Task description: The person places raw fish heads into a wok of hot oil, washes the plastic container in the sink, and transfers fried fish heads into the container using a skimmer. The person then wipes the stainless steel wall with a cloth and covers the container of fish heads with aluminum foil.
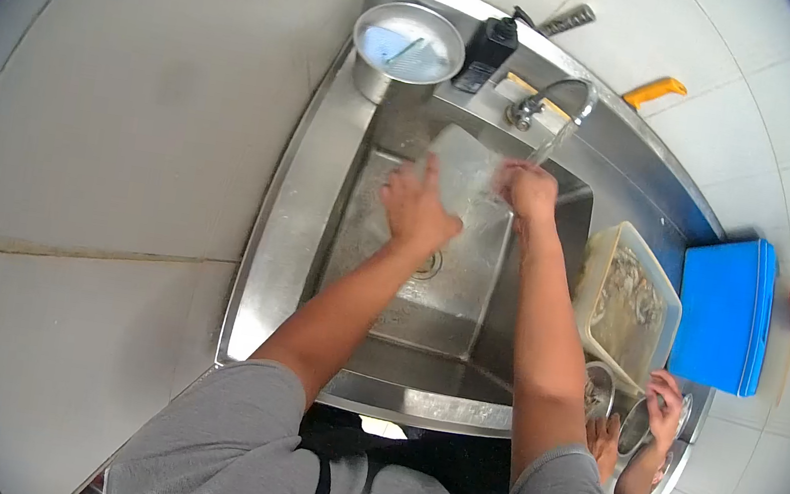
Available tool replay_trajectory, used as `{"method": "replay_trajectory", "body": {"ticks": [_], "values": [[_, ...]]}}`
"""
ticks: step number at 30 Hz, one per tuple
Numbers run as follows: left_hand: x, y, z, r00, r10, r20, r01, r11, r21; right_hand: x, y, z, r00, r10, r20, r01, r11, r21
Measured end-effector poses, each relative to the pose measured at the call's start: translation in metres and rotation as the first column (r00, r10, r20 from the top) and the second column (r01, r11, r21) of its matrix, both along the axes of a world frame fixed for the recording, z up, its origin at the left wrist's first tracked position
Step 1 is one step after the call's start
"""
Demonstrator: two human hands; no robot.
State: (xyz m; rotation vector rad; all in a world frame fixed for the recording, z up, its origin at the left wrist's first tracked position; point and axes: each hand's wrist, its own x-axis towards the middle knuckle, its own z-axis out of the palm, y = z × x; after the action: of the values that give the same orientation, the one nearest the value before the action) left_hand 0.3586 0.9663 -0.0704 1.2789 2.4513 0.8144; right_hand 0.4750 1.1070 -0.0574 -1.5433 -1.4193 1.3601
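Apparently, translucent container (468,168) between fingers (431,181).

Stainless-steel table (291,232) with an inset sink (452,306). Far left corner: round metal pot (371,80); rightward along far edge, black pump bottle (487,56), then faucet (525,112). Right side: pale tub (595,285), blue box (721,313) beside it, metal bowls (634,429) nearer.

view: head-worn | looks forward and down | close above sink (452,306)

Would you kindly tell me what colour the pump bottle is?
The pump bottle is black; head view.
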Motion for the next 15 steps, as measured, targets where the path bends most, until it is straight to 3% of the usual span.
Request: {"method": "replay_trajectory", "body": {"ticks": [1, 2, 3, 4, 5, 6, 7, 9, 10, 11, 12, 13, 15], "values": [[0.005, -0.001, -0.002, 1.000, 0.014, -0.001, -0.014, 1.000, -0.001, 0.002, 0.002, -0.001, 0.982, -0.090, 0.168, 0.071, 0.990, 0.118], [0.012, -0.005, -0.005, 0.988, -0.134, -0.078, 0.131, 0.990, -0.048, 0.003, 0.000, -0.005, 0.983, -0.081, 0.166, 0.062, 0.991, 0.116], [0.019, -0.009, -0.011, 0.948, -0.282, -0.148, 0.269, 0.958, -0.102, 0.007, 0.002, -0.018, 0.883, -0.207, 0.422, -0.019, 0.881, 0.473], [0.026, -0.014, -0.021, 0.950, -0.274, -0.149, 0.261, 0.960, -0.096, 0.006, 0.006, -0.024, 0.713, -0.411, 0.568, -0.202, 0.656, 0.728], [0.035, -0.022, -0.033, 0.900, -0.364, -0.239, 0.358, 0.931, -0.068, -0.002, 0.004, -0.013, 0.714, -0.411, 0.568, -0.205, 0.652, 0.730], [0.040, -0.026, -0.040, 0.832, -0.448, -0.326, 0.458, 0.888, -0.051, -0.013, -0.004, 0.008, 0.971, -0.033, 0.236, -0.045, 0.947, 0.317], [0.037, -0.027, -0.036, 0.831, -0.454, -0.320, 0.464, 0.885, -0.052, -0.016, -0.010, 0.017, 0.946, 0.091, -0.312, -0.160, 0.966, -0.205], [0.022, -0.024, -0.027, 0.941, -0.334, -0.055, 0.336, 0.941, 0.031, -0.021, -0.005, 0.005, 0.942, 0.018, -0.335, -0.093, 0.974, -0.208], [0.005, -0.018, -0.028, 0.940, -0.337, -0.052, 0.339, 0.940, 0.032, -0.022, -0.003, 0.000, 0.931, -0.050, -0.362, -0.028, 0.977, -0.209], [-0.017, -0.012, -0.031, 0.970, -0.185, 0.159, 0.195, 0.980, -0.048, -0.021, -0.005, 0.001, 0.932, -0.058, -0.359, -0.020, 0.978, -0.210], [-0.033, -0.013, -0.033, 0.938, -0.005, 0.346, 0.064, 0.985, -0.159, -0.020, -0.007, 0.006, 0.918, -0.043, -0.393, -0.072, 0.960, -0.272], [-0.040, -0.017, -0.061, 0.937, -0.009, 0.348, 0.068, 0.985, -0.157, -0.020, -0.008, 0.010, 0.903, -0.026, -0.430, -0.129, 0.936, -0.328], [-0.042, -0.019, -0.136, 0.759, 0.179, 0.627, -0.165, 0.983, -0.080, -0.021, -0.012, 0.013, 0.945, -0.002, -0.327, -0.098, 0.952, -0.289]]}}
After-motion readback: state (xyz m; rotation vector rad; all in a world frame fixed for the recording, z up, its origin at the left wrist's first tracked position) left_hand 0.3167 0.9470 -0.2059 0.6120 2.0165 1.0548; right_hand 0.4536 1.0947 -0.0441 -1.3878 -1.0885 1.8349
